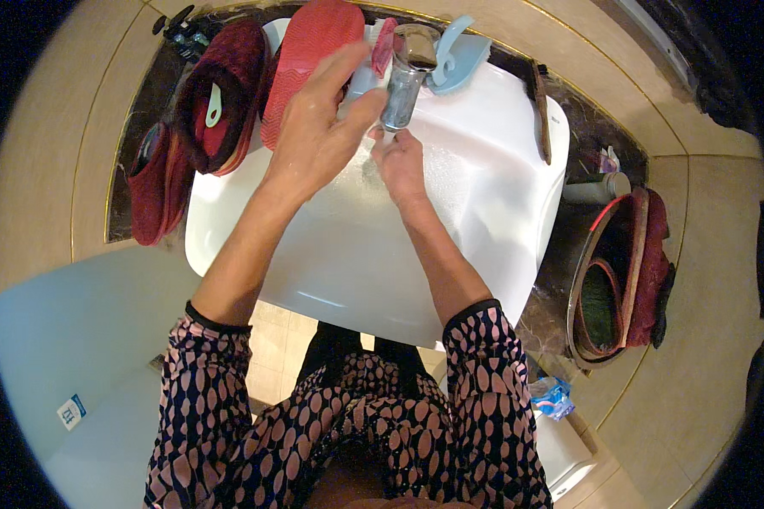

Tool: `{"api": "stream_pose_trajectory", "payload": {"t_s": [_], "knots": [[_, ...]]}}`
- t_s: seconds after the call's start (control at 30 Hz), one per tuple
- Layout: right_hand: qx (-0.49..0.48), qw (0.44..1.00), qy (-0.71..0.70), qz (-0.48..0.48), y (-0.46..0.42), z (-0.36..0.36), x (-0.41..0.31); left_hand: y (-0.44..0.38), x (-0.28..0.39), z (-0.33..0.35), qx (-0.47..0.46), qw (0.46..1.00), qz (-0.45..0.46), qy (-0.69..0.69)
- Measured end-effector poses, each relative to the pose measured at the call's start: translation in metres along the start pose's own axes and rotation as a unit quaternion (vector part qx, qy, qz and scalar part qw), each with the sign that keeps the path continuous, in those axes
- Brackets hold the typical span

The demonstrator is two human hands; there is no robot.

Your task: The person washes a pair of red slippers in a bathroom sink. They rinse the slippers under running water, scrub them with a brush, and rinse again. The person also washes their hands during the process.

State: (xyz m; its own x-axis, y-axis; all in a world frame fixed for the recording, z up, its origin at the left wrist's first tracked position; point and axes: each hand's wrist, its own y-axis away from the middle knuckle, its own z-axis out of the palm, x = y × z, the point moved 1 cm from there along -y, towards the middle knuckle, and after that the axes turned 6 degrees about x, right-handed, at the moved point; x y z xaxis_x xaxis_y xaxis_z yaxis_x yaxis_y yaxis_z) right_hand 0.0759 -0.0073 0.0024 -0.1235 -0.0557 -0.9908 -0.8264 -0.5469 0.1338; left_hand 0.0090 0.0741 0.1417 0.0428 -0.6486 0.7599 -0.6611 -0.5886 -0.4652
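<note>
A chrome faucet (402,95) stands at the far side of a white washbasin (356,254), with water below its spout. My right hand (402,165) is under the spout, its fingers curled; whether something is in it is hidden. My left hand (321,127) hangs left of the faucet, fingers apart, wet and holding nothing visible. Behind it a red shoe sole (318,38) leans on the basin's back edge. Between sole and faucet stands a pink-backed brush (384,48). To the faucet's right lies a light blue brush or scoop with a curved handle (461,67).
Dark red slippers (226,83) stand on the dark counter at left, one with a pale green handle (214,107) inside. A brown stick-like tool (541,121) rests on the right rim. Farther right are a white bottle (595,189) and a round container (576,299) beside a red slipper (652,273).
</note>
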Motion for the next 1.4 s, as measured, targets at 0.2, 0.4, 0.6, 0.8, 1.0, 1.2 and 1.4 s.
{"api": "stream_pose_trajectory", "payload": {"t_s": [0.2, 0.4, 0.6, 0.8, 1.0, 1.2, 1.4], "knots": [[-0.016, 0.998, -0.009, 0.052, 0.014, -0.028, -0.003, -0.022, 0.016, 0.028, -0.098, 0.985, 0.105, -0.099], [0.071, 0.997, 0.025, -0.015, 0.006, -0.095, -0.036, -0.025, 0.015, 0.032, -0.080, 0.978, 0.143, -0.131], [0.176, 0.957, 0.198, -0.119, -0.039, -0.142, -0.075, -0.001, 0.009, 0.036, -0.048, 0.969, 0.167, -0.174], [0.126, 0.789, 0.550, -0.244, -0.064, -0.147, -0.068, 0.014, 0.002, 0.043, -0.080, 0.959, 0.161, -0.218], [0.118, 0.810, 0.448, -0.360, -0.030, -0.143, -0.078, 0.052, -0.014, -0.018, -0.002, 0.989, 0.074, -0.128], [0.022, 0.926, 0.292, -0.237, 0.033, -0.117, -0.084, 0.070, -0.096, -0.112, 0.205, 0.957, -0.147, -0.147], [-0.139, 0.952, 0.254, -0.103, 0.067, -0.092, -0.047, 0.060, -0.146, -0.102, 0.172, 0.872, -0.454, 0.061]]}}
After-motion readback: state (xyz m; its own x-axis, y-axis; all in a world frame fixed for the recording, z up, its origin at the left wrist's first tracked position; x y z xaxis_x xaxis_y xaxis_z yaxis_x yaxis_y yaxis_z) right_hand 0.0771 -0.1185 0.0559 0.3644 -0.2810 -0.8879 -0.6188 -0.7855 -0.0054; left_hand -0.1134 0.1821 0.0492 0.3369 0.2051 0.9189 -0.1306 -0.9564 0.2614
